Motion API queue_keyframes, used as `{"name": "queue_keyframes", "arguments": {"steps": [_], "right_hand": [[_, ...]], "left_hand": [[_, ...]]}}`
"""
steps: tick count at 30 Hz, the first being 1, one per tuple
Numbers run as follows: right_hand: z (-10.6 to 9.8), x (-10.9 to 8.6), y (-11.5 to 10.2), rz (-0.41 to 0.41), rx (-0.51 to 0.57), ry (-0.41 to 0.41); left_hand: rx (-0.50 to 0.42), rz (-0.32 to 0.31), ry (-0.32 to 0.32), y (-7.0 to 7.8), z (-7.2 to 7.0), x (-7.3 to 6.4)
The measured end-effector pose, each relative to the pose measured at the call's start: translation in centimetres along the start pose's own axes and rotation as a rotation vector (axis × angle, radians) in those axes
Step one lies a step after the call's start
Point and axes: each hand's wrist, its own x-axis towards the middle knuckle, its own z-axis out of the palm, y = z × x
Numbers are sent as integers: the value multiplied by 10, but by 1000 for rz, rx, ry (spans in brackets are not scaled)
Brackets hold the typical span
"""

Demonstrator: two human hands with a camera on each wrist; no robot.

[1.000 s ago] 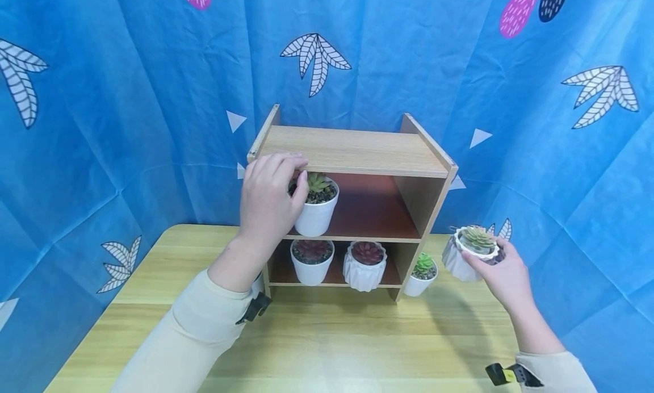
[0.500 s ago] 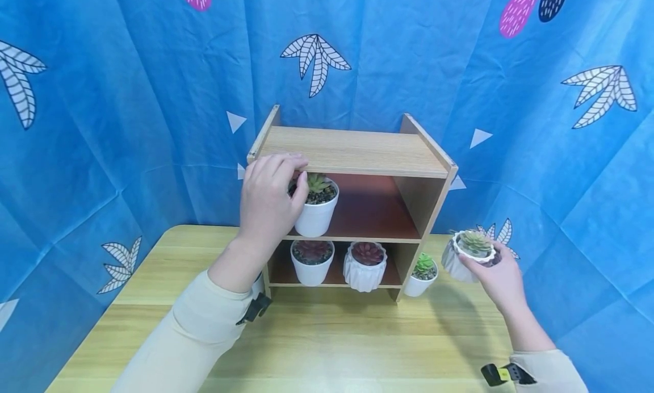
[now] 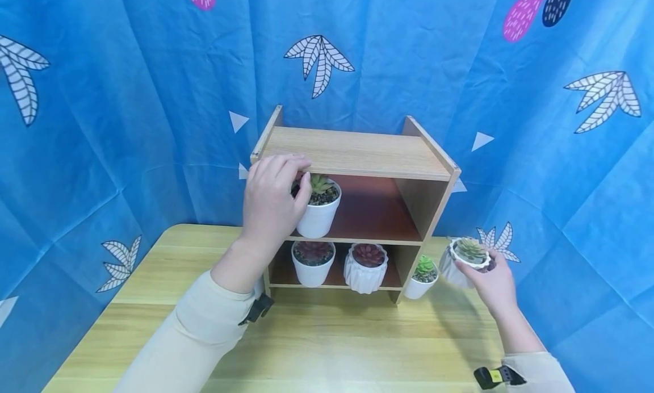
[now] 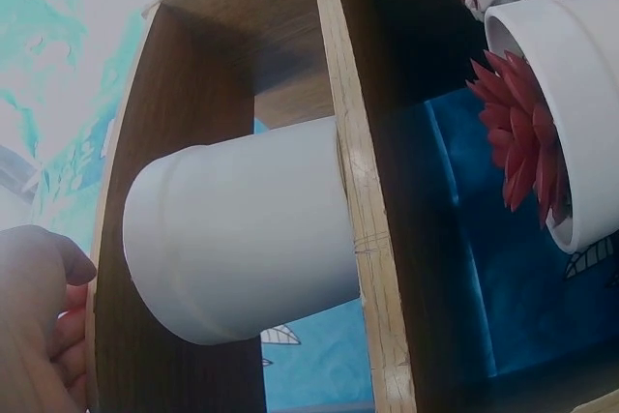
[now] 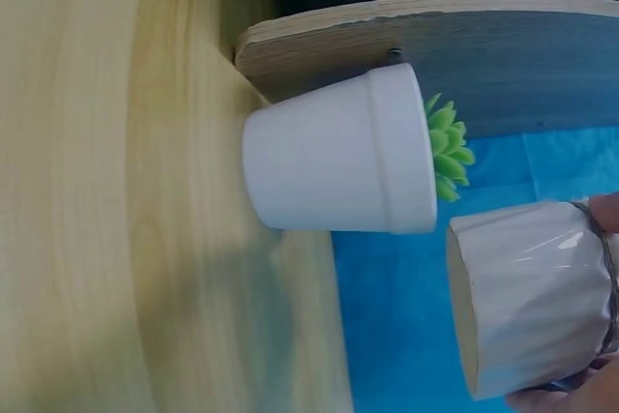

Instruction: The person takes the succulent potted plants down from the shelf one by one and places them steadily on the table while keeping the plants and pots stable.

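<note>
My left hand [image 3: 273, 197] holds the top board of a small wooden shelf [image 3: 352, 151] at its front left, fingers over the board and thumb at its front edge. Just behind that thumb, a smooth white pot with a green succulent [image 3: 318, 220] stands on the middle level; the left wrist view shows its white side [image 4: 242, 229]. Off the shelf's right side, my right hand [image 3: 491, 282] grips a ribbed white pot [image 5: 532, 287] around its rim, raised over the table, with a pale green succulent [image 3: 470, 250] in it.
Two white pots with dark red succulents, one smooth [image 3: 313, 274] and one ribbed [image 3: 365, 276], occupy the lower level. A smooth pot with a bright green succulent [image 5: 338, 157] stands on the table [image 3: 327, 347] against the shelf's right panel. Blue printed cloth [image 3: 153, 97] surrounds the table.
My right hand has brought the ribbed pot slightly left and down, closer to the shelf's right side. My left hand stays at the top board.
</note>
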Motion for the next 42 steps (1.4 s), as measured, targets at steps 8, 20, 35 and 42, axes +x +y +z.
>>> {"name": "queue_keyframes", "arguments": {"steps": [8, 20, 35, 42], "right_hand": [[5, -1, 9, 28, 24, 35], [14, -2, 20, 73, 80, 38], [27, 3, 35, 114, 98, -10], [31, 4, 39, 115, 93, -18]], "left_hand": [[3, 4, -4, 2, 0, 0], [-5, 10, 7, 1, 1, -1], [-2, 6, 7, 1, 1, -2], [-2, 8, 8, 1, 1, -2]]}}
